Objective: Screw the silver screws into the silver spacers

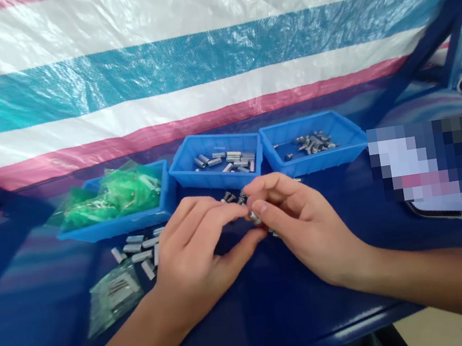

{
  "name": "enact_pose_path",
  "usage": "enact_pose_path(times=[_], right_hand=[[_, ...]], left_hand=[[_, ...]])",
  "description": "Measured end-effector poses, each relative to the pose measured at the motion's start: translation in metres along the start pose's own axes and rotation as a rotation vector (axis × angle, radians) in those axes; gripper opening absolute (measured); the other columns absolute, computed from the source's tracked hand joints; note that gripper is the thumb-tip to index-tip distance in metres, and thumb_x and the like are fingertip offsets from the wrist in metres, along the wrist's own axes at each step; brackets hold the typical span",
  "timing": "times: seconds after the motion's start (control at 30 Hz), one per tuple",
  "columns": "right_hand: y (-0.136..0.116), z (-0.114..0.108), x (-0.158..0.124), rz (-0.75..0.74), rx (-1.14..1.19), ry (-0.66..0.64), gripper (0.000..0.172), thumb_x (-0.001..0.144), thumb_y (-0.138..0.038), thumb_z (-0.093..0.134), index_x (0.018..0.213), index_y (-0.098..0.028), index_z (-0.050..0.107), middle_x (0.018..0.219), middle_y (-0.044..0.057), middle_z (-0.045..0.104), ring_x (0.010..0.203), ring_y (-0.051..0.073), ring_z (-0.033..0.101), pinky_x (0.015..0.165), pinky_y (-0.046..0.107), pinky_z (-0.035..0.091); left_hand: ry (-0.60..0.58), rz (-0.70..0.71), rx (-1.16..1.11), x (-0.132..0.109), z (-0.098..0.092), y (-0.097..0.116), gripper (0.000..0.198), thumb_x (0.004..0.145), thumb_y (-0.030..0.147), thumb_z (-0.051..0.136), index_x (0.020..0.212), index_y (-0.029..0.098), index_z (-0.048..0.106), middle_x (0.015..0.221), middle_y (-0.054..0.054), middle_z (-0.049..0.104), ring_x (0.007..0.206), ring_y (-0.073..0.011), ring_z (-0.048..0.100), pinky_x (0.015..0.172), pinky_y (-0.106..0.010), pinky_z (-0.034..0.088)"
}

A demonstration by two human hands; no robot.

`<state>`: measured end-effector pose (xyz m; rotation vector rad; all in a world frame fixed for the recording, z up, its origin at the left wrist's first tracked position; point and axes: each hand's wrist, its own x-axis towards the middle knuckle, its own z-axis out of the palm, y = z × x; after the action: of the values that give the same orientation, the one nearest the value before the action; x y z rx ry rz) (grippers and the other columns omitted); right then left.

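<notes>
One small metal part (255, 217) is pinched in the fingers of the right hand (311, 227), above the counter (291, 296) — the fingertips of the left hand (190, 247) curl close around it, though whether they grip is hidden. Work seems partway: hex standoffs (142, 256) lie loose beside a clear bag (121, 291), and more remain in the middle tray (215, 180) — with screws (315, 141) in the right tray (319, 160)

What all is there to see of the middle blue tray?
The middle blue tray is a shallow, open-topped rectangular box that looks like plastic. It stands upright on the dark blue table, between a left tray and a right tray, its right end seemingly against the latter. Loose silvery metal pieces lie inside. The right hand is near its front; touch can't be told.
</notes>
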<state>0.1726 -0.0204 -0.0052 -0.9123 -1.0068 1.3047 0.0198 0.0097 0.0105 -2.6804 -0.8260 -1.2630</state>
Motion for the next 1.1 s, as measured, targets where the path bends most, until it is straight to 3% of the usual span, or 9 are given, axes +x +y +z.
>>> enact_pose_path(times=[0.37, 0.6, 0.77, 0.93, 1.1], right_hand=[[-0.002, 0.001, -0.006, -0.042, -0.129, -0.088, 0.011, 0.082, -0.017, 0.063, 0.092, -0.020, 0.060, 0.088, 0.001, 0.065, 0.078, 0.009, 0.064, 0.071, 0.020, 0.055], [-0.005, -0.004, 0.000, -0.017, -0.204, -0.186, 0.003, 0.080, -0.019, 0.063, 0.083, -0.020, 0.064, 0.072, -0.002, 0.067, 0.065, 0.010, 0.064, 0.063, 0.022, 0.056], [-0.007, -0.005, -0.001, -0.079, -0.295, -0.150, 0.004, 0.080, -0.020, 0.063, 0.084, -0.019, 0.064, 0.073, -0.001, 0.066, 0.065, 0.010, 0.061, 0.059, 0.022, 0.053], [-0.006, -0.008, -0.002, -0.282, -0.509, -0.125, 0.006, 0.081, -0.017, 0.062, 0.085, -0.019, 0.060, 0.070, -0.002, 0.059, 0.062, 0.008, 0.055, 0.057, 0.022, 0.048], [-0.003, -0.010, -0.002, -0.450, -0.672, -0.108, 0.009, 0.081, -0.015, 0.061, 0.086, -0.021, 0.057, 0.074, -0.002, 0.061, 0.064, 0.009, 0.057, 0.058, 0.022, 0.049]], left_hand=[[-0.035, -0.143, -0.096, -0.006, -0.006, -0.003, 0.007, 0.079, 0.018, 0.067, 0.078, 0.021, 0.061, 0.076, 0.000, 0.068, 0.075, -0.0135, 0.064, 0.067, -0.026, 0.053], [0.019, -0.092, -0.086, -0.007, -0.006, -0.002, 0.012, 0.077, 0.009, 0.066, 0.080, 0.020, 0.061, 0.076, 0.000, 0.068, 0.076, -0.0125, 0.064, 0.068, -0.025, 0.052], [0.032, -0.104, -0.132, -0.007, -0.006, -0.001, 0.013, 0.077, 0.009, 0.065, 0.082, 0.020, 0.062, 0.078, 0.000, 0.068, 0.075, -0.0122, 0.064, 0.067, -0.025, 0.053], [-0.029, -0.154, -0.139, -0.007, -0.005, -0.002, 0.011, 0.079, 0.009, 0.063, 0.084, 0.019, 0.062, 0.075, 0.001, 0.068, 0.069, -0.0103, 0.063, 0.064, -0.022, 0.052], [-0.124, -0.390, -0.331, -0.007, -0.007, 0.002, 0.010, 0.083, 0.014, 0.059, 0.088, 0.021, 0.062, 0.078, 0.000, 0.069, 0.068, -0.0111, 0.065, 0.062, -0.022, 0.053]])
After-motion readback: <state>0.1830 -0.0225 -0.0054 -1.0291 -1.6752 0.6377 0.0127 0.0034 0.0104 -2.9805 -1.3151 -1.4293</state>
